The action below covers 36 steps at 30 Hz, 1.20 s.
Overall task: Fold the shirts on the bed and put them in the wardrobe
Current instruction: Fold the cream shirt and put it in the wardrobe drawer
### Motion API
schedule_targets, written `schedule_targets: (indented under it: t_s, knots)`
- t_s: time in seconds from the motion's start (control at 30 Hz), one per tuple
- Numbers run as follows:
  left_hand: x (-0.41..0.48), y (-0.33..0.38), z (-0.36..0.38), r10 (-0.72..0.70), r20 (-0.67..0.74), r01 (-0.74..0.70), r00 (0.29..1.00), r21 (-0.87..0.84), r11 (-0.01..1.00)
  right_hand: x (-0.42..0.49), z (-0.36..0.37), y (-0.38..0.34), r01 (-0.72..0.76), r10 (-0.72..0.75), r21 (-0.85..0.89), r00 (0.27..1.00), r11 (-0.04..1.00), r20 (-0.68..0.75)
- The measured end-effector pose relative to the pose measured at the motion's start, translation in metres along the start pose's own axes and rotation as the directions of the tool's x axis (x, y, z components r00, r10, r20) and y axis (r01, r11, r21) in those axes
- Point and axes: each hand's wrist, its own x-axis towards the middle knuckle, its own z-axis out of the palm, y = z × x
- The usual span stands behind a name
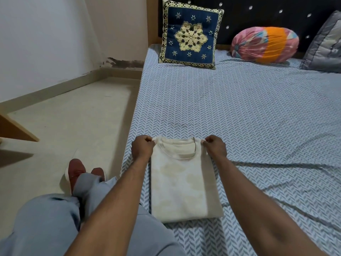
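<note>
A cream shirt [180,183] lies folded into a narrow rectangle near the left edge of the bed [249,111], its round collar facing away from me. My left hand [143,147] pinches the shirt's far left corner by the shoulder. My right hand [215,146] pinches the far right corner in the same way. Both hands rest low on the fabric, and the shirt lies flat on the blue-and-white patterned sheet. No wardrobe is in view.
A navy embroidered cushion [190,34], a pink and orange bolster [264,45] and a grey pillow [326,45] stand against the dark headboard. Left of the bed is bare floor [73,115] with my legs and red shoes [75,171]. A wooden furniture corner [14,130] juts in at far left.
</note>
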Motion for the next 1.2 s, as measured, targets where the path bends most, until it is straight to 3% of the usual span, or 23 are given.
schedule_targets:
  t_s: [0.27, 0.43, 0.53, 0.67, 0.73, 0.8, 0.87, 0.93, 1.0, 1.1, 1.2]
  knots:
    - [0.008, -0.008, 0.004, -0.022, 0.014, 0.023, 1.0, -0.03, 0.999, 0.002, 0.007, 0.001, -0.028, 0.039, 0.175, 0.998, 0.984, -0.056]
    - [0.004, -0.013, 0.003, -0.071, 0.041, 0.069, 0.997, 0.032, 0.997, 0.008, -0.002, 0.005, -0.081, 0.07, 0.232, 0.996, 0.969, 0.053]
    - [-0.014, -0.023, -0.003, -0.11, 0.12, 0.098, 0.987, 0.1, 0.99, 0.004, -0.012, 0.023, -0.086, 0.055, 0.243, 0.99, 0.966, 0.128]
    - [-0.061, -0.039, -0.016, -0.128, 0.309, 0.035, 0.942, 0.288, 0.957, -0.051, -0.036, 0.039, -0.081, 0.033, 0.226, 0.978, 0.971, 0.208]
    - [-0.087, -0.043, -0.024, -0.174, 0.399, 0.024, 0.9, 0.354, 0.935, -0.081, -0.051, 0.049, -0.115, 0.037, 0.174, 0.917, 0.978, 0.397]
    - [-0.107, -0.045, -0.032, -0.257, 0.49, 0.063, 0.833, 0.378, 0.924, -0.107, -0.067, 0.059, -0.154, 0.09, 0.063, 0.813, 0.986, 0.576]
    - [-0.124, -0.049, -0.04, -0.322, 0.565, 0.032, 0.76, 0.461, 0.887, -0.129, -0.077, 0.075, -0.109, 0.1, -0.031, 0.719, 0.994, 0.687]
    - [-0.137, -0.051, -0.046, -0.349, 0.612, -0.025, 0.71, 0.516, 0.856, -0.147, -0.08, 0.094, -0.058, 0.055, -0.021, 0.674, 0.998, 0.737]
    - [-0.144, -0.052, -0.049, -0.341, 0.646, -0.06, 0.683, 0.514, 0.856, -0.159, -0.078, 0.107, -0.021, -0.025, 0.057, 0.704, 0.998, 0.709]
    - [-0.153, -0.057, -0.05, -0.312, 0.643, -0.117, 0.7, 0.534, 0.838, -0.175, -0.069, 0.124, 0.089, -0.157, 0.156, 0.845, 0.984, 0.512]
    - [-0.157, -0.059, -0.051, -0.294, 0.636, -0.145, 0.713, 0.545, 0.826, -0.184, -0.061, 0.135, 0.038, -0.136, 0.243, 0.907, 0.969, 0.399]
